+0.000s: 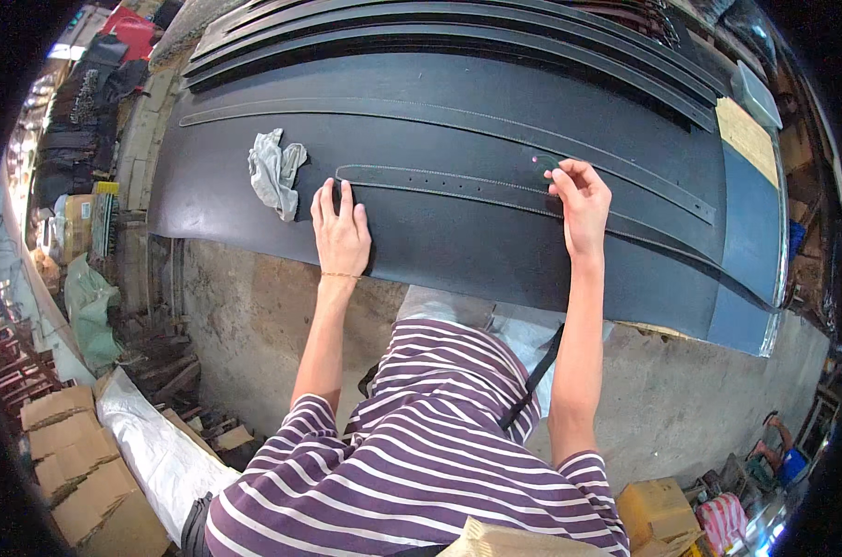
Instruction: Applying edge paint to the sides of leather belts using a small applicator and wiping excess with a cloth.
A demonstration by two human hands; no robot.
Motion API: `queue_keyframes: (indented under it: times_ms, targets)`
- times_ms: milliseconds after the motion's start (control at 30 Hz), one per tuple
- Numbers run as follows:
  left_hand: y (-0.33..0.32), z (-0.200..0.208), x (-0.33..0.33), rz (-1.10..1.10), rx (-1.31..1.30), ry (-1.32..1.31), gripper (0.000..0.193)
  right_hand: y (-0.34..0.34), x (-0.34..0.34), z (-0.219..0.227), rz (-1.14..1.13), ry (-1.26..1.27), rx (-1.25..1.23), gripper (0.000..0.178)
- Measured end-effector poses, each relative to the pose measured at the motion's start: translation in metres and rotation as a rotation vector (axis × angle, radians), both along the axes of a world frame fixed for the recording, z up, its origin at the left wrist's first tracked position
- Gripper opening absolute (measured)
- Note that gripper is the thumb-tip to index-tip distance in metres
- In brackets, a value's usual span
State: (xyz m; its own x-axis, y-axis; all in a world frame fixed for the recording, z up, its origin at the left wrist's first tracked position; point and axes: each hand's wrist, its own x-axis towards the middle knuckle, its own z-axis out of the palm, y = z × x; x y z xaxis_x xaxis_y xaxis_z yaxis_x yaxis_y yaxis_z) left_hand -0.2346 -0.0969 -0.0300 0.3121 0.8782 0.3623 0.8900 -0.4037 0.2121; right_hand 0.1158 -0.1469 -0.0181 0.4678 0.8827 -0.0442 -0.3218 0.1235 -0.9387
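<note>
Head: black strap (509, 195) (pale-stitched, punched)

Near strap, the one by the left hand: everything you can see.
The strap is long, dark and leather-like, with pale edge stitching, small holes and a rounded left tip. It lies lengthwise on the black sheet, bending toward the sheet's right edge, where its end is unclear. The left hand seems to touch its tip; the right hand partly hides it.

A purple, white-striped shirt (412, 455) with 2 short sleeves (313, 420) is worn with 1 thin bracelet (340, 275).
</note>
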Motion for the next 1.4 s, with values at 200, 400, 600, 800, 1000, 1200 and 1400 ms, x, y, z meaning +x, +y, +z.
queue_keyframes:
  times_ms: [200,400,600,800,1000,1200,1400]
  targets:
    - [-0.003,0.005,0.008,0.096,-0.051,0.070,0.051,0.001,0.000,-0.004,0.007,-0.043,0.012,0.011]
    - [0.001,0.003,0.001,0.181,-0.118,0.178,0.063,-0.003,0.004,-0.002,0.031,-0.008,0.013,0.011]
    - [0.002,0.001,0.001,0.200,-0.123,0.129,0.067,-0.003,0.005,-0.003,0.036,0.014,0.044,0.012]
    - [0.001,0.001,0.001,0.169,-0.096,0.115,0.064,-0.005,0.007,-0.005,0.028,0.012,0.035,0.011]
    - [0.000,-0.002,0.000,0.160,-0.075,0.092,0.062,-0.003,0.005,-0.005,0.017,-0.006,0.041,0.010]
    - [-0.002,0.003,0.004,0.144,-0.075,0.077,0.052,-0.003,0.004,-0.004,0.017,0.024,0.056,0.010]
    - [-0.004,0.005,0.002,0.086,-0.071,0.097,0.047,-0.003,0.004,-0.005,0.024,0.020,0.065,0.011]
